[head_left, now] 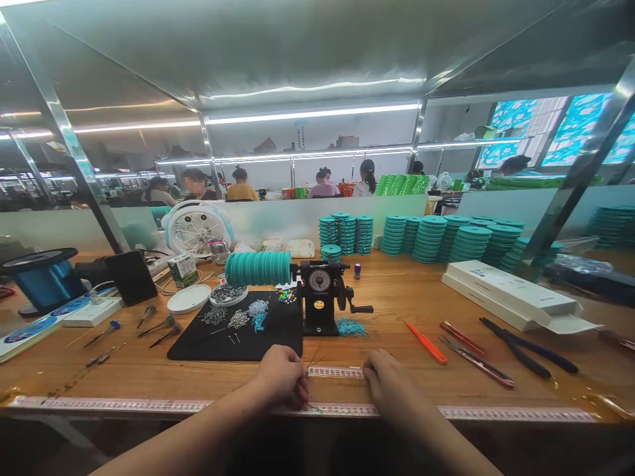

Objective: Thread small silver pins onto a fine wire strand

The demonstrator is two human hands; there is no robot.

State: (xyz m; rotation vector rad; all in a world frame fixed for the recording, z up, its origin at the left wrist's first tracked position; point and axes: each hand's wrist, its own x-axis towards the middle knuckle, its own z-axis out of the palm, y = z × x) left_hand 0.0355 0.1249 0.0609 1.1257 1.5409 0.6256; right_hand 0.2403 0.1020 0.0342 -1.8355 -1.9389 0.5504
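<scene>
Hands rest at the near edge of the desk (387,291), over a short ruler strip (336,372). The left hand (282,377) has its fingers (297,390) curled tight, pinching something thin that cannot be made out; the right hand (389,383) is loosely curled with fingertips on the strip's right end, whether it grips anything I cannot tell. A long tape (149,404) runs along the desk edge, its numerals too small to read. Beyond lies a black mat (238,337) with small piles of beads, then a hand-crank winder (321,297) carrying a row of teal spools (258,268). To the right lie an orange tool (425,342) and two red-handled cutters (469,349). Farther back stand many stacks of teal discs (431,238).
</scene>
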